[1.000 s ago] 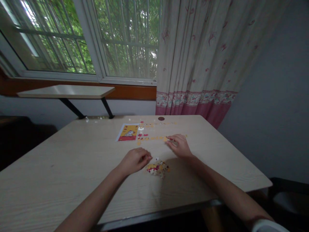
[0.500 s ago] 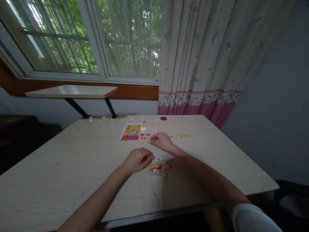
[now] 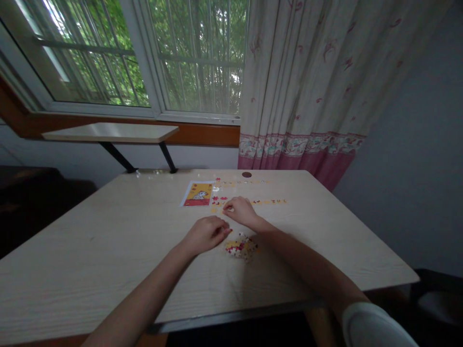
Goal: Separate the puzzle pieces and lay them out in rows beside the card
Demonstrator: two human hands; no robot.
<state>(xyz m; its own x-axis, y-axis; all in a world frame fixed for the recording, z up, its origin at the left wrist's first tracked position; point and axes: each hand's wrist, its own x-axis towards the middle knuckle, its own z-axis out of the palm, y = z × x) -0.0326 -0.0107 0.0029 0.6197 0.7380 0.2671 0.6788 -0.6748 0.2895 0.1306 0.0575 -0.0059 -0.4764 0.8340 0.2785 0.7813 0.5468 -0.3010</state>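
Tiny white, yellow and red jigsaw pieces (image 3: pixel 241 247) lie heaped at four o'clock from the curled left hand (image 3: pixel 207 233), likely for easy reach; at their twelve o'clock the right hand (image 3: pixel 240 211) bends by a yellow-and-red row of pieces (image 3: pixel 269 202); whether either grips one, I cannot tell

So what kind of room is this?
Probably a room in a home, though I can't be sure: there's a pale wood-grain table, a long cream curtain with a pink hem, and a white-framed glass window.
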